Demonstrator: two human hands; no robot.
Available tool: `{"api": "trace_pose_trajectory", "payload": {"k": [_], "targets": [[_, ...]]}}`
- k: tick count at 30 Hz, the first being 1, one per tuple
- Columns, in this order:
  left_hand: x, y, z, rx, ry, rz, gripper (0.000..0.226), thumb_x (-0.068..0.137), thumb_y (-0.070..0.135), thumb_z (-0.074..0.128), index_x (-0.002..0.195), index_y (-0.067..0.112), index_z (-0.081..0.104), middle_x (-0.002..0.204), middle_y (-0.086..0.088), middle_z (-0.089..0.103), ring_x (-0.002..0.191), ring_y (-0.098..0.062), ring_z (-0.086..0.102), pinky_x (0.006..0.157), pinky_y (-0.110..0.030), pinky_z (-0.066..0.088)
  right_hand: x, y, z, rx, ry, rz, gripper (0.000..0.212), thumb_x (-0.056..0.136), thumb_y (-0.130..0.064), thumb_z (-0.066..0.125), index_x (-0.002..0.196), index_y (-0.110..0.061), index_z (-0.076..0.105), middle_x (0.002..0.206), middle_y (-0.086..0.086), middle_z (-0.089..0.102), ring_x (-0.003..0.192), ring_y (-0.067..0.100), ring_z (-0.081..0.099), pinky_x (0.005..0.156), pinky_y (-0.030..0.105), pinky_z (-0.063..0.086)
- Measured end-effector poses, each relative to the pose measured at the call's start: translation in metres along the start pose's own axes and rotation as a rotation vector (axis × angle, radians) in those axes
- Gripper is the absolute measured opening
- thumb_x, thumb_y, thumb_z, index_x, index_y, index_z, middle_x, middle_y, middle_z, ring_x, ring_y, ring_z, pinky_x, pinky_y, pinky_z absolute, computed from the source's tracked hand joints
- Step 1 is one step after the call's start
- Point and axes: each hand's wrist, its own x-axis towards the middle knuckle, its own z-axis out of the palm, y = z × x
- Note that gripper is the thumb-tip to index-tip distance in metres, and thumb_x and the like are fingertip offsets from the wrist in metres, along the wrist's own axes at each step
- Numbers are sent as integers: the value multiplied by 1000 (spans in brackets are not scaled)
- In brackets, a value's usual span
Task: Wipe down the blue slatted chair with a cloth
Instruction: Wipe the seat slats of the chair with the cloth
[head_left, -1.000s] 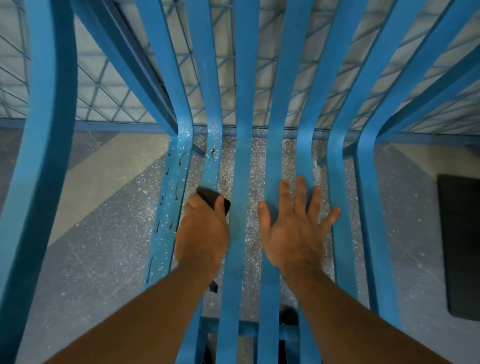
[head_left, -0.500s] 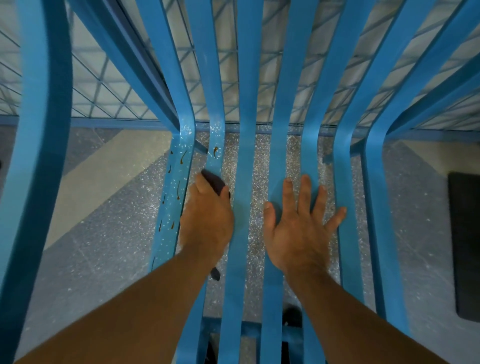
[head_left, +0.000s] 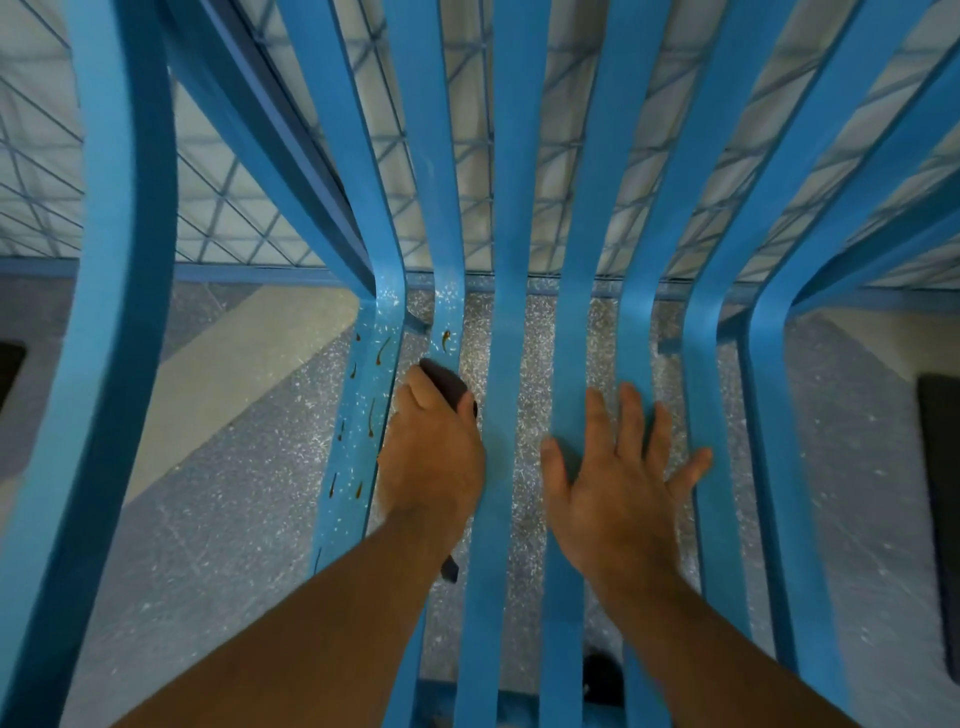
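I look down on the blue slatted chair (head_left: 506, 338), its slats running from the seat up into the backrest. My left hand (head_left: 431, 457) grips a dark cloth (head_left: 444, 382) and presses it on the second seat slat from the left. A tail of the cloth hangs below my wrist. Brown streaks and white specks mark the leftmost seat slat (head_left: 363, 415), and one brown streak sits just ahead of the cloth. My right hand (head_left: 618, 478) lies flat on the middle-right slats with fingers spread.
A curved blue armrest (head_left: 104, 312) rises at the left. Behind the chair stands a blue wire-grid fence (head_left: 234, 208). The floor is speckled grey with a pale stripe (head_left: 218, 374). A dark mat (head_left: 940, 493) lies at the right edge.
My left hand has pushed the cloth forward along the slat toward the backrest. The right hand has stayed flat in about the same place.
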Motion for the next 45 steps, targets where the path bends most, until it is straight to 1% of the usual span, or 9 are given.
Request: {"api": "trace_pose_trajectory", "payload": {"k": [3, 6, 10, 19, 28, 34, 38, 42, 45], "targets": [[-21, -10, -3, -26, -3, -30, 54, 97, 47, 43, 138, 14, 31, 127, -4, 52, 111, -24, 56, 81, -38, 49, 40, -8, -7, 41, 28, 10, 71, 96, -61, 19, 154, -20, 16, 162, 8, 8, 149, 33, -1, 109, 72, -4], [-23, -10, -5, -87, -31, -134, 43, 94, 55, 42, 114, 16, 46, 101, -2, 62, 83, -20, 59, 63, -30, 45, 67, -12, -7, -7, 37, -4, 73, 95, -62, 17, 155, -20, 11, 163, 8, 0, 148, 35, -5, 111, 70, -5], [11, 4, -3, -52, -64, -222, 52, 91, 66, 35, 96, 15, 46, 74, 3, 54, 69, -22, 57, 56, -30, 44, 66, -14, -3, -65, 60, -3, 72, 96, -62, 14, 155, -21, 12, 163, 11, -1, 148, 38, -4, 112, 66, -3], [86, 45, 5, -155, 37, -12, 44, 97, 48, 42, 122, 12, 38, 115, -8, 56, 100, -28, 58, 81, -42, 52, 68, -15, -3, -64, 38, 3, 73, 94, -62, 15, 155, -21, 12, 163, 13, 0, 148, 40, -2, 113, 66, -1], [87, 47, 1, -209, -52, -198, 53, 93, 66, 31, 110, 18, 45, 95, -4, 62, 87, -28, 62, 77, -43, 54, 69, -15, -5, -58, 13, 7, 72, 96, -62, 13, 155, -22, 5, 162, 12, -6, 148, 39, -6, 114, 65, -1], [58, 32, 4, -156, 14, -141, 41, 100, 52, 26, 107, 19, 50, 98, -1, 62, 85, -22, 57, 70, -36, 45, 68, -16, -4, -48, 34, 10, 71, 96, -61, 15, 155, -21, 10, 162, 12, -2, 148, 39, -4, 114, 64, -1], [83, 45, 1, -224, -35, -112, 36, 98, 56, 30, 103, 22, 40, 93, 1, 55, 83, -22, 53, 70, -36, 43, 68, -15, -4, -46, 23, 9, 71, 96, -61, 15, 155, -21, 9, 163, 11, -2, 148, 39, -6, 114, 63, -1], [105, 59, -1, -343, 41, -68, 43, 96, 57, 33, 111, 17, 37, 97, -1, 54, 86, -24, 54, 71, -34, 42, 69, -15, -6, -47, 9, 0, 72, 96, -61, 12, 155, -22, 5, 163, 12, -6, 148, 39, -8, 114, 62, -2], [114, 62, -1, -485, 155, 39, 54, 97, 49, 39, 134, 11, 32, 116, -6, 58, 100, -21, 55, 83, -30, 46, 68, -15, -6, -54, 14, -1, 72, 95, -62, 9, 155, -22, 3, 163, 12, -7, 148, 39, -8, 114, 62, -1]]}}
